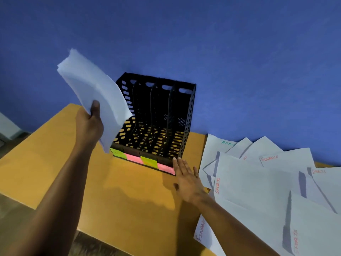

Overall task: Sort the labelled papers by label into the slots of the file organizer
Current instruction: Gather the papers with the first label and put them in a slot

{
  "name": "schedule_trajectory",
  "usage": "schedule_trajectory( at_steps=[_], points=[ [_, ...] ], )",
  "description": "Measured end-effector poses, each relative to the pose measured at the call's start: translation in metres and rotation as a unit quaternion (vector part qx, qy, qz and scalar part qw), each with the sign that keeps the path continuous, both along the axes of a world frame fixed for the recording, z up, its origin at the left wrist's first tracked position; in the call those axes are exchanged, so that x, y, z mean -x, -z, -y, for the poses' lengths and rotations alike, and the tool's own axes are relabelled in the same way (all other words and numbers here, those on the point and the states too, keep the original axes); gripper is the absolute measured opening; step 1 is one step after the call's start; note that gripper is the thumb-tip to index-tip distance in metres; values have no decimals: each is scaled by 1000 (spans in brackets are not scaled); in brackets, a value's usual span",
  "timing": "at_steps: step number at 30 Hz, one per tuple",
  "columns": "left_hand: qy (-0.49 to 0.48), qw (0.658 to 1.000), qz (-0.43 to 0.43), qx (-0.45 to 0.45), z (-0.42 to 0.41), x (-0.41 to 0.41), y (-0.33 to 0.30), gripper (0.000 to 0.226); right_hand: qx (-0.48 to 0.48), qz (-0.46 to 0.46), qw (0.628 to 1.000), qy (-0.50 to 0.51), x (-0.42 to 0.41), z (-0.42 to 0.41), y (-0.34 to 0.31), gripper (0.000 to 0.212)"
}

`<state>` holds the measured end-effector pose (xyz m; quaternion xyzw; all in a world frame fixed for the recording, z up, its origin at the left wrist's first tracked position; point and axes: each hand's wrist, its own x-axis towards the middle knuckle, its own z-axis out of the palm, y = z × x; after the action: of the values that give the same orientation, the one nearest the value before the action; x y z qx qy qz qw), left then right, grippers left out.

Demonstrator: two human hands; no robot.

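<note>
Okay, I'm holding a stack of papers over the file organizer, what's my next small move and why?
Probably lower the stack of papers in your left hand into the leftmost slot of the file organizer: it hangs just above that end, the slots look empty, and your right hand is flat by the front corner to steady it.

One file organizer (pixel 156 115), four slots. Four sticky labels (pixel 145 160): two green, two pink. Two hands.

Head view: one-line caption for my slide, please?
Left hand lifts a paper sheaf toward the black file organizer; right hand rests open beside labelled papers.
</note>
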<state>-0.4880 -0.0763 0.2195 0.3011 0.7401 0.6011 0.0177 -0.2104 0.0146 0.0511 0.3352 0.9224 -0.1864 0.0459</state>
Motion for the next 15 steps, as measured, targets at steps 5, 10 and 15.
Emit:
schedule_trajectory(
  at_steps=[5, 10, 15],
  points=[
    [-1, 1000, -7, 10, -39, 24, 18, 45, -31, -5, 999, 13, 13, 4, -2, 82],
    [2, 1000, 21, -2, -61, 25, 46, 47, -37, 7, 999, 6, 16, 6, -6, 78],
    [29, 999, 10, 27, -69, 27, 83, 37, -42, 4, 999, 1, 16, 5, -10, 78]
  ],
)
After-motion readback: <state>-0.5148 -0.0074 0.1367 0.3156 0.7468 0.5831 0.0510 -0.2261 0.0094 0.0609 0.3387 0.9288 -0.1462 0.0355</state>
